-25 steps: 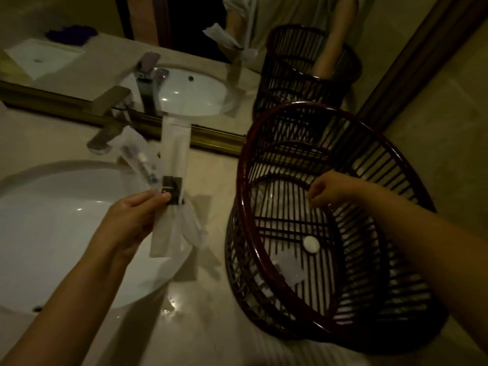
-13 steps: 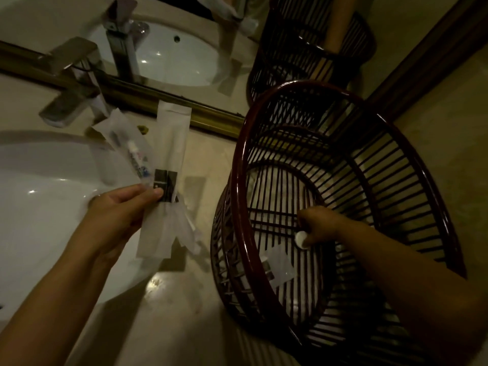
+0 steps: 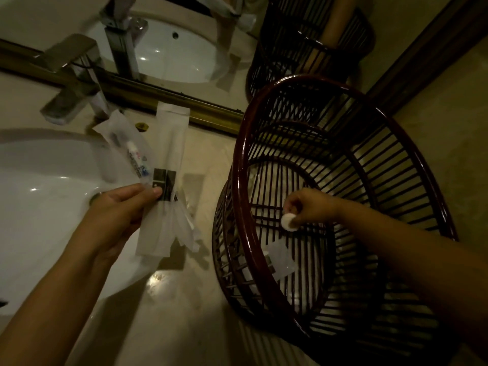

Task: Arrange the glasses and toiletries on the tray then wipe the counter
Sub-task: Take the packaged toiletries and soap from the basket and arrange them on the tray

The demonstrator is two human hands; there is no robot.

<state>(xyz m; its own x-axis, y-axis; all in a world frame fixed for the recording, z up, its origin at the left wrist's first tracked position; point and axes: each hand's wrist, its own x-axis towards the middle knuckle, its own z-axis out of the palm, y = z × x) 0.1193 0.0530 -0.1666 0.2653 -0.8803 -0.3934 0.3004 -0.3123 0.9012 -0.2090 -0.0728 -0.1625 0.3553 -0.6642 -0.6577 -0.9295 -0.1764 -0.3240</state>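
Hands apart: left hand [image 3: 118, 215] clutching sachets [image 3: 163, 180], right hand [image 3: 311, 207] pinching white disc [image 3: 288, 222].

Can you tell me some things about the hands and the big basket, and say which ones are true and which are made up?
1. The left hand holds several clear toiletry packets. True.
2. The right hand is empty. False: it pinches a small white round item.
3. The right hand is inside the dark slatted basket. True.
4. The basket has nothing else in it. False: a clear packet lies on its bottom.
5. The basket sits in the sink. False: it stands on the counter beside the sink.
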